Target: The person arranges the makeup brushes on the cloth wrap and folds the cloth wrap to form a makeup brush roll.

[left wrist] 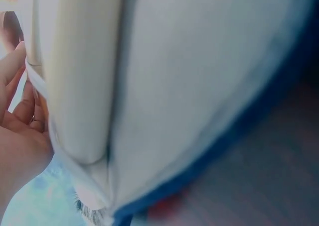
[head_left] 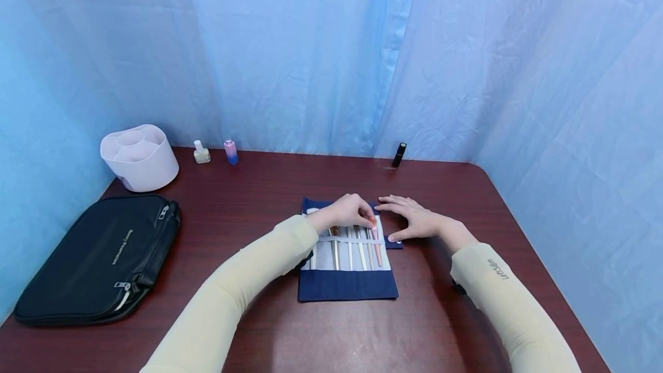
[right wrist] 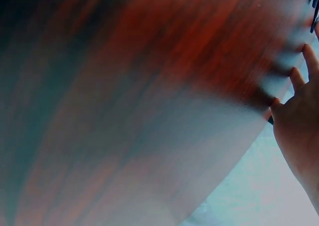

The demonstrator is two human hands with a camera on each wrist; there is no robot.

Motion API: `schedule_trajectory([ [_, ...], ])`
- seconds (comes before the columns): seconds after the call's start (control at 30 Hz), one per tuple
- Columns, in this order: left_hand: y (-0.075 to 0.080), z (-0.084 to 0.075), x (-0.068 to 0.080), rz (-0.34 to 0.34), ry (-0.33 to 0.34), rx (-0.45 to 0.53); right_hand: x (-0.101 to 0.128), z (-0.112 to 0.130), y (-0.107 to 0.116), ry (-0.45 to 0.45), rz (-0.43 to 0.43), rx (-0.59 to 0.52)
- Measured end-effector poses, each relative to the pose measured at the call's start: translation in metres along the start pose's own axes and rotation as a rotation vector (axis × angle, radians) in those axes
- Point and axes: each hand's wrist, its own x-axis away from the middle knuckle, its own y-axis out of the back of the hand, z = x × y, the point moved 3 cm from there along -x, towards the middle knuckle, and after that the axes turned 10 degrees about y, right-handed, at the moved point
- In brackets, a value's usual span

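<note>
Brush roll, navy with a pale lining, lies unrolled at mid-table with brushes under an elastic band. Left hand: fingers curled, pinching the pink brush at its top end. Right hand: flat, fingers straight, pressing the roll's right edge (wrist views too blurred to add detail). Black bag and white organiser sit far left
</note>
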Motion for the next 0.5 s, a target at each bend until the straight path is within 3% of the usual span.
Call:
schedule_trajectory([
  [0.27,0.008,0.0,0.006,0.028,0.024,0.039,-0.001,-0.001,-0.001,-0.013,0.014,0.008],
  [0.5,0.04,0.006,0.028,-0.075,0.017,0.066,0.0,-0.003,-0.001,-0.031,0.022,0.006],
])
